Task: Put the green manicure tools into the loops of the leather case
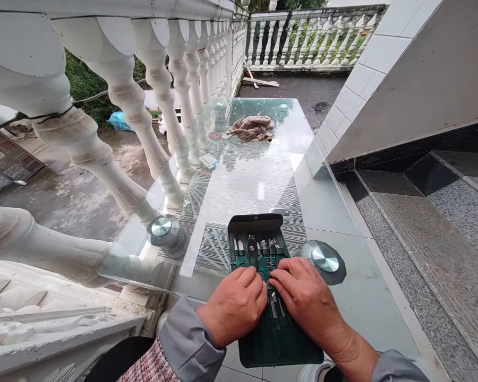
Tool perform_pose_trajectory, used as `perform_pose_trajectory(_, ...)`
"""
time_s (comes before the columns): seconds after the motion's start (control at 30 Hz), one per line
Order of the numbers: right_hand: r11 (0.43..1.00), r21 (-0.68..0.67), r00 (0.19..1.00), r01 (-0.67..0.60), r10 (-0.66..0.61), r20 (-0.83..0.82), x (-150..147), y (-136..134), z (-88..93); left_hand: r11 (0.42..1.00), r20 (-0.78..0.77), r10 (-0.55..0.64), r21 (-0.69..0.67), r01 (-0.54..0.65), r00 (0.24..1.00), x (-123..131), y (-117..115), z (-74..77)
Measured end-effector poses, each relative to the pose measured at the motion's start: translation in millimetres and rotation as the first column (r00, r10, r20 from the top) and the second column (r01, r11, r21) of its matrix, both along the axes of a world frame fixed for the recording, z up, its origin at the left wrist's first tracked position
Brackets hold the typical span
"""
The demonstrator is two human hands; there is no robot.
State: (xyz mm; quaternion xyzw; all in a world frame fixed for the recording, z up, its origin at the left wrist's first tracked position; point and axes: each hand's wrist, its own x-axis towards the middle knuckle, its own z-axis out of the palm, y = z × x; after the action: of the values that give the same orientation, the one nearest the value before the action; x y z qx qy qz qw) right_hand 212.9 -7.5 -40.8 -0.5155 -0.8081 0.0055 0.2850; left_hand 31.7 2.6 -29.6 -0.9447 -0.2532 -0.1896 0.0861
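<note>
A dark green manicure case [281,347] lies unfolded on the glass table [334,212], its near end reaching past the table's front edge. Small green-handled scissors [238,260] sit in its left loops, with nail clippers [271,254] to the right and slim metal tools [275,305] in the lower half. My left hand [237,302] is closed at the case's middle, fingers curled down. Facing it, my right hand [306,294] pinches close by. Between the two sets of fingertips shows a green-handled tool [264,269]; what each hand grips is mostly hidden.
A crumpled brown cloth [252,129] and a small pale box [208,161] lie farther back on the table. Round metal leg caps [325,259] show at the table's corners. White balusters [139,111] line the left; stone steps [434,223] rise at right.
</note>
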Motion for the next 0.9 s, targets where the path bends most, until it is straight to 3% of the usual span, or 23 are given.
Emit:
perform_pose_trajectory(0.07, 1.000, 0.019, 0.999, 0.013, -0.013, -0.036, 1.6, 0.8, 1.9, 0.995, 0.142, 0.098, -0.046, -0.092, 0.985, -2.6, 1.3, 6.6)
perform_pose_trajectory(0.17, 0.996, 0.067, 0.993, 0.064, -0.057, -0.100, 8.9, 3.7, 6.5, 0.951, 0.334, 0.304, -0.158, -0.265, 0.892, -8.4, 3.5, 16.1)
perform_pose_trajectory(0.3, 0.977, 0.107, 0.970, 0.182, -0.161, -0.179, 29.7, 8.8, 15.5, 0.930, 0.375, 0.358, -0.226, -0.289, 0.855, -14.5, 4.3, 21.2)
perform_pose_trajectory(0.37, 0.956, 0.075, 0.937, 0.282, -0.257, -0.238, 40.9, 10.0, 19.0, 0.928, 0.365, 0.359, -0.238, -0.287, 0.859, -16.1, 3.9, 20.9)
perform_pose_trajectory(0.47, 0.926, -0.076, 0.875, 0.371, -0.376, -0.306, 51.2, 7.9, 19.3, 0.917, 0.317, 0.382, -0.244, -0.315, 0.868, -18.2, 3.6, 19.2)
perform_pose_trajectory(0.63, 0.923, -0.289, 0.887, 0.253, -0.340, -0.311, 52.4, -3.6, 13.6, 0.898, 0.118, 0.431, -0.151, -0.413, 0.894, -24.4, 5.0, 15.9)
perform_pose_trajectory(0.9, 0.894, -0.377, 0.912, 0.240, -0.341, -0.229, 60.6, -17.5, 8.0, 0.867, -0.038, 0.491, -0.073, -0.492, 0.870, -41.0, 1.1, 10.9)
